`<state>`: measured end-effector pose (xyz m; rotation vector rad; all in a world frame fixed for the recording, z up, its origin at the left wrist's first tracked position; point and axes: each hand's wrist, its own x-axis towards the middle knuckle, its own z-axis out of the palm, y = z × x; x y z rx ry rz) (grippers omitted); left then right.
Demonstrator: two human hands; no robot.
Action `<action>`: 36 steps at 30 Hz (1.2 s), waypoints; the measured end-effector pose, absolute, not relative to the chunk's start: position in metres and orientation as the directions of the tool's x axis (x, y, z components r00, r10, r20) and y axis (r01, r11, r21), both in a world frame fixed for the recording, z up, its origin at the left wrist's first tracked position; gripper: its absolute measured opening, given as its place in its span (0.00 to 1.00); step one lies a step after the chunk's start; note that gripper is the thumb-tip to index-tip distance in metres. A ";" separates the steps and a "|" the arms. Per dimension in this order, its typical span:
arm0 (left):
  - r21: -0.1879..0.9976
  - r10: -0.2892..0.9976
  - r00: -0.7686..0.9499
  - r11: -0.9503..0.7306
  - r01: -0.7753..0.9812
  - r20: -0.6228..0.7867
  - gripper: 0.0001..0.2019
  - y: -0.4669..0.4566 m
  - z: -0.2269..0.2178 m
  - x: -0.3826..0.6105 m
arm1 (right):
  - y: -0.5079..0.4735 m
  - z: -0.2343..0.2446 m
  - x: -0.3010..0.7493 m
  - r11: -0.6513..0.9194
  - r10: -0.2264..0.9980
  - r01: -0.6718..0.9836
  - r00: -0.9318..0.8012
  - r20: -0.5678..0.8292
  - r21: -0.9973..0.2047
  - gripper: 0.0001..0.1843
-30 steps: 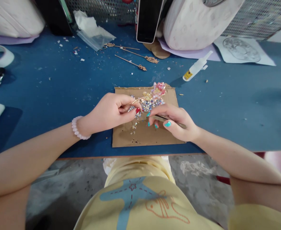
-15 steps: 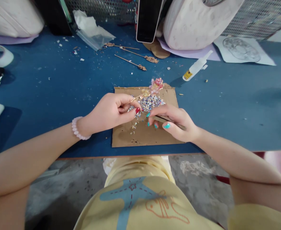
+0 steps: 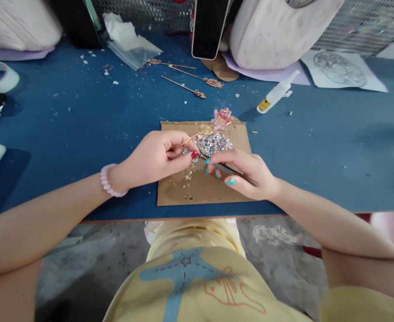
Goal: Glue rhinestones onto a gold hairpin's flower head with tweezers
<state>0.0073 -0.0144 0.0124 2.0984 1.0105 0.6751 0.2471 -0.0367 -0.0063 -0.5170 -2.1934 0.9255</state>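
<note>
My left hand (image 3: 168,154) is closed round the thin gold stem of a hairpin with a pink and yellow flower ornament (image 3: 221,119) at its far end. Thumb and forefinger also pinch together at their tips, where anything tiny is too small to make out. Tweezers (image 3: 232,170) lie in the grip of my right hand (image 3: 245,173), their points close to the left fingertips. Beneath both hands is a piece of cardboard (image 3: 205,193) bearing a heap of small shiny multicoloured chips (image 3: 213,142), with a few strays nearer me.
Several gold hairpins (image 3: 183,86) lie beyond the cardboard, near a plastic bag (image 3: 129,47). A glue bottle (image 3: 277,93) is at the right. At the back are a phone (image 3: 209,29) and a pale bag (image 3: 280,36). A tape roll (image 3: 2,77) rests far left.
My right hand has turned the tweezers slightly, bringing their points up to the left fingertips, and its thumb has shifted along them. The flower end has tipped a little to the right.
</note>
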 end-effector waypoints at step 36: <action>0.800 0.806 0.565 -0.451 0.396 0.176 0.05 -0.014 0.013 0.007 | -0.037 -0.007 0.247 0.677 0.566 0.073 -0.689 0.454 -0.733 0.21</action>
